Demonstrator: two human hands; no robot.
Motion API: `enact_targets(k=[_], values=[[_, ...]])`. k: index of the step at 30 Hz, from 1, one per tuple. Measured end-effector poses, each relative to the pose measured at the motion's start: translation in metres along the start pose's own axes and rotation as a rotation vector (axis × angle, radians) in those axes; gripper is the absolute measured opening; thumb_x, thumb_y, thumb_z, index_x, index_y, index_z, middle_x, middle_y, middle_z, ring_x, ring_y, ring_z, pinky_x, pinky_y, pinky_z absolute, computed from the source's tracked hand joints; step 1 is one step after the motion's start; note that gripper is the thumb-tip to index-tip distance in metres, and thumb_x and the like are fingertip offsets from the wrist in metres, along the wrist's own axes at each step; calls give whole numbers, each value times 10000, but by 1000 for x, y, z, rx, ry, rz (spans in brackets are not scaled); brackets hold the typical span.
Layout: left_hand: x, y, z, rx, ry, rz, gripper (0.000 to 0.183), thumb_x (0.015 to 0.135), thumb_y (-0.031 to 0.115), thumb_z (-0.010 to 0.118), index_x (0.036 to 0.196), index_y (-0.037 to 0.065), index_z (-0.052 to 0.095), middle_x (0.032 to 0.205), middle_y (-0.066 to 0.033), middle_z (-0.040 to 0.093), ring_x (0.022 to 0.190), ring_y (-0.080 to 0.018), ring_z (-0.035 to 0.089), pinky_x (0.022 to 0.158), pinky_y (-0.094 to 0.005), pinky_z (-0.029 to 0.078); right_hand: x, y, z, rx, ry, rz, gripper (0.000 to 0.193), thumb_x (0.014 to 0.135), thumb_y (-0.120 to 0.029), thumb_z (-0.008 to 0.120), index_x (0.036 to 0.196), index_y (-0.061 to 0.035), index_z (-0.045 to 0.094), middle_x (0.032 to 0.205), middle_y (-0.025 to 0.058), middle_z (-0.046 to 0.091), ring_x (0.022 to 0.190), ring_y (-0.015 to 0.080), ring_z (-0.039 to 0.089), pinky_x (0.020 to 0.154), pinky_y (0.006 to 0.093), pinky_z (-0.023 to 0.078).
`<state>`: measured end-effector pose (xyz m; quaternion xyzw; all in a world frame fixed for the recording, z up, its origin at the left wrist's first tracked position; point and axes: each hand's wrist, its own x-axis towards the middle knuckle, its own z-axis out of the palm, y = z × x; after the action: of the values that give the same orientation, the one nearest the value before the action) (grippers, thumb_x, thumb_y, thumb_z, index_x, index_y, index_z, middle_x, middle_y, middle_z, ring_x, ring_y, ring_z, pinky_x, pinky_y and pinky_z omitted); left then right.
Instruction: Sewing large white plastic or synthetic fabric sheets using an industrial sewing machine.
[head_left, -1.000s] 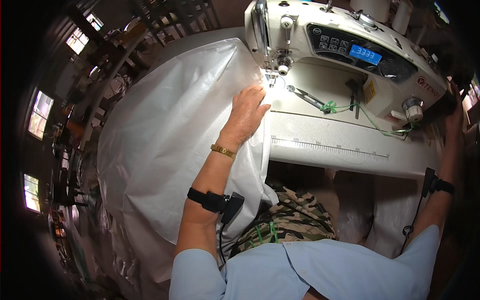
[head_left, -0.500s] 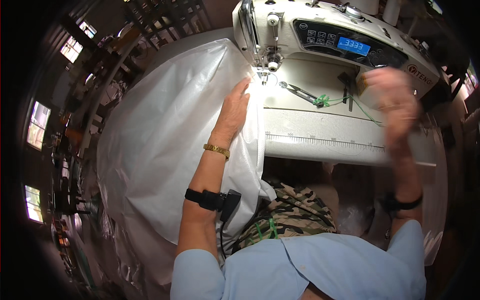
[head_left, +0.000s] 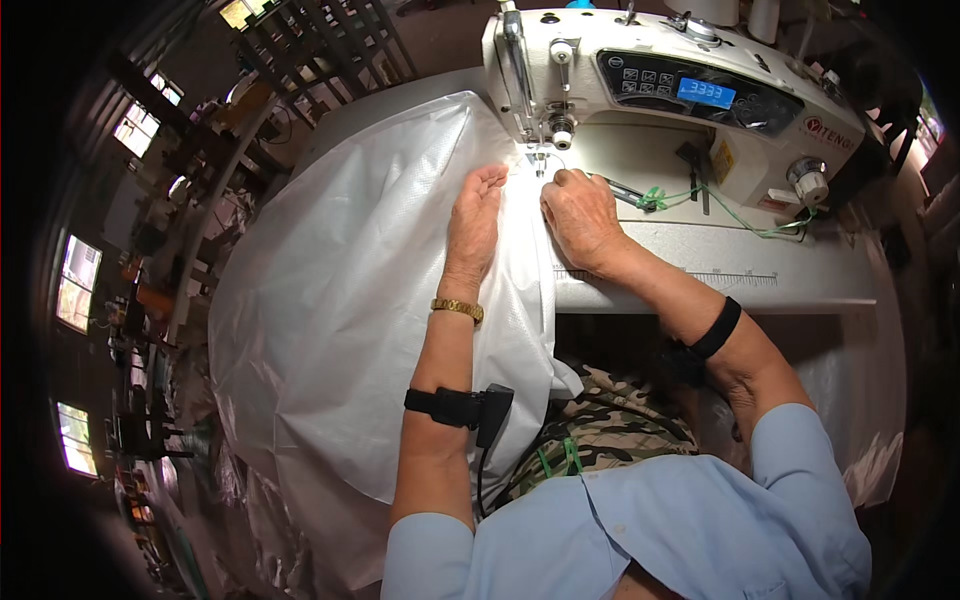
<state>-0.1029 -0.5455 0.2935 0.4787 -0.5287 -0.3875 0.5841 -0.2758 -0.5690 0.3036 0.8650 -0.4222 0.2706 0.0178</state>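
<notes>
A large sheet of white woven plastic (head_left: 340,270) lies under the needle area of a white sewing machine (head_left: 560,90) and hangs over the table's near side. My left hand (head_left: 474,225) rests on the sheet just left of its right edge, fingers stretched forward and slightly bent at the tips, close to the presser foot (head_left: 541,166). At that right edge my right hand (head_left: 583,215) has its fingers curled in, seemingly pinching the sheet's border; the fingertips are partly hidden. The needle's point is lost in the bright lamp glare.
Thread snips (head_left: 628,195) with green string tied on lie behind my right hand, the string running to the handwheel-like knob (head_left: 808,182). A printed ruler (head_left: 725,277) runs along the table's front edge. A slatted rack (head_left: 320,50) stands at the far left.
My right hand has come down and left from near the machine's right end to the sheet's edge. My left hand has drawn back a little from the needle, its fingertips bending.
</notes>
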Motion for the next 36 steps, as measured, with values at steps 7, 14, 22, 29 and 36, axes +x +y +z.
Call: enact_targets(k=[7,14,22,29,36], values=[[-2,2,2,48,12,11,328,991,-4,447,1309,-67,500,1306,-176,574,1245,-228,528,1106,-332,396,3,3,-26,548,-156,294,213,946,-173,558,839,1,617,727,111,641,638,235,609,636,367,480],[-12,10,7,553,-102,177,431,877,228,726,1170,-78,643,1272,-196,620,1198,-293,580,1056,-352,439,-54,10,-113,939,-224,265,154,964,-128,543,883,-1,575,728,15,550,653,93,509,610,273,433],[-11,6,12,735,-96,389,357,799,217,780,982,-62,654,1101,-181,652,1053,-331,597,966,-408,477,-177,32,-275,923,-184,499,116,920,-125,615,954,-14,607,752,8,554,603,47,481,506,203,354],[-11,7,9,755,-165,292,469,851,307,732,1074,-97,653,1201,-222,636,1165,-349,580,1024,-387,448,-233,24,-271,854,-215,400,278,920,-230,665,1047,15,631,785,91,596,672,142,570,588,247,445],[0,-1,10,856,-133,440,428,859,309,724,1020,-70,607,1083,-200,614,1042,-344,580,946,-428,473,-202,4,-269,1004,4,269,351,922,-314,696,1021,16,626,804,96,583,652,129,536,534,230,415]])
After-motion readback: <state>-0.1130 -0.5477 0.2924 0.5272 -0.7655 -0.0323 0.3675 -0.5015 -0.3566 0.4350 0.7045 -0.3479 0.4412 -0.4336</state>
